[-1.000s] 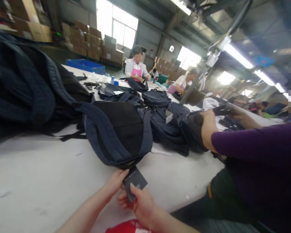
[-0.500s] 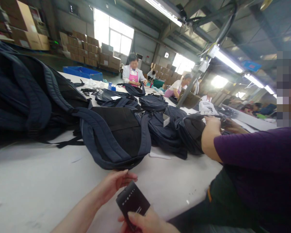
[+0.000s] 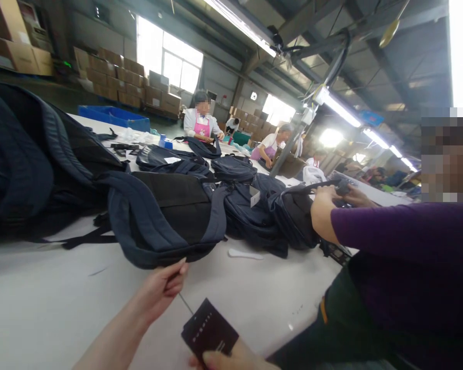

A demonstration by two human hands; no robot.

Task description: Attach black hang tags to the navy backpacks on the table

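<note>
A black hang tag (image 3: 210, 326) with pale lettering is pinched in my right hand (image 3: 227, 357) at the bottom centre. From the tag a thin cord (image 3: 185, 303) runs up to my left hand (image 3: 164, 288), whose fingers are closed on it. My left hand is just under the lower edge of a navy and black backpack (image 3: 173, 205), which lies with its straps up on the white table (image 3: 61, 298).
A larger navy backpack (image 3: 42, 164) stands at the left, and several more lie behind. At the right a person in a purple sleeve (image 3: 386, 226) handles another backpack (image 3: 297, 216). A white strip (image 3: 245, 254) and a blue bin (image 3: 113, 117) are on the table.
My left hand has moved left and its fingers have closed. The cord between it and the tag is now stretched out. The whole view has shifted slightly.
</note>
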